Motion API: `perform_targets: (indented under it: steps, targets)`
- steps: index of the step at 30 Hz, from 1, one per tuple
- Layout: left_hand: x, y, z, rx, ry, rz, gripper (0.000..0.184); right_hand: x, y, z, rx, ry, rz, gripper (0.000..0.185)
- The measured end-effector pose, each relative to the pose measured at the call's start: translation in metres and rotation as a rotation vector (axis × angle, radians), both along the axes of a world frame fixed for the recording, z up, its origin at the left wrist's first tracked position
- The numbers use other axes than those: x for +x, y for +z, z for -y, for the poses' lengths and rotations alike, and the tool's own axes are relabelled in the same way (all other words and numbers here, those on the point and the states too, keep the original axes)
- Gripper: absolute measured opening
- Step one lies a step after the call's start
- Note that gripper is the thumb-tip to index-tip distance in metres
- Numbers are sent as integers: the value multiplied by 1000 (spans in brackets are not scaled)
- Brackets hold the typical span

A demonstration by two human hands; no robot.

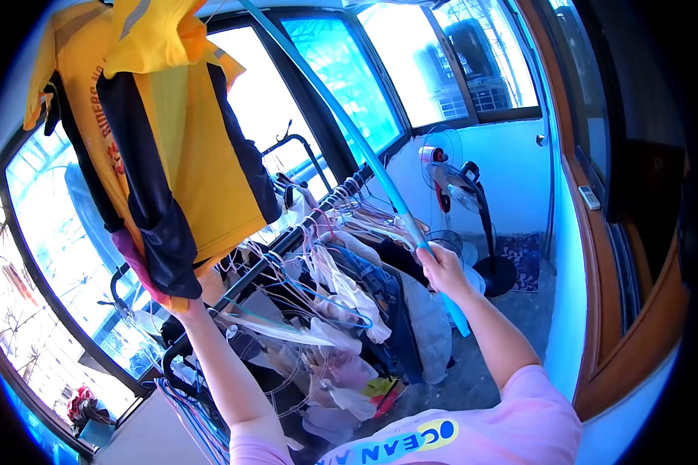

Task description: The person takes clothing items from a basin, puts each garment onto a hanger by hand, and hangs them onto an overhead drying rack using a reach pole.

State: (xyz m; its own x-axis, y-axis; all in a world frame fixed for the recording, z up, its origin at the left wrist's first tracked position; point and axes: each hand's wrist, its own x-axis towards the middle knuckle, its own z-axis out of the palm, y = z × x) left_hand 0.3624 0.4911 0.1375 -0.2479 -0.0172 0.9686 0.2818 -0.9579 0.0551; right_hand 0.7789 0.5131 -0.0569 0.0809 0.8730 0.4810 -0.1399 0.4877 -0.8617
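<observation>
Yellow and dark garments (217, 163) hang high at the left. My left hand (184, 304) is raised to their lower edge; the cloth hides its fingers. My right hand (442, 267) is closed around a long light-blue pole (349, 124), which slants from the top of the view down to the right. Below and between my arms is a black clothes rack (260, 267) with many hangers and clothes, among them a blue denim piece (388, 310) and white cloths.
Two standing fans (469, 190) are by the far wall, near a patterned mat (518, 263). Windows line the left and back. A wooden door frame (589, 325) runs down the right side. Spare hangers (190, 418) hang at the rack's near end.
</observation>
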Motion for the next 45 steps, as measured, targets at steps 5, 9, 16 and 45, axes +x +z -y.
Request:
perform_targets:
  steps: [5,9,16,45]
  targets:
    - [-13,-12,-16,-39,-14,-6,64,3,-17,-4,86,-98,64,36]
    - [16,-5,-1,27,159,-62,67,-3,3,-9,81,-54,12,36]
    - [37,4,0,-5,166,-120,60,-17,72,-22,53,-33,26,38]
    - [57,-137,91,-1483,-1241,-52,29,-82,-98,112,130,-767,145,25]
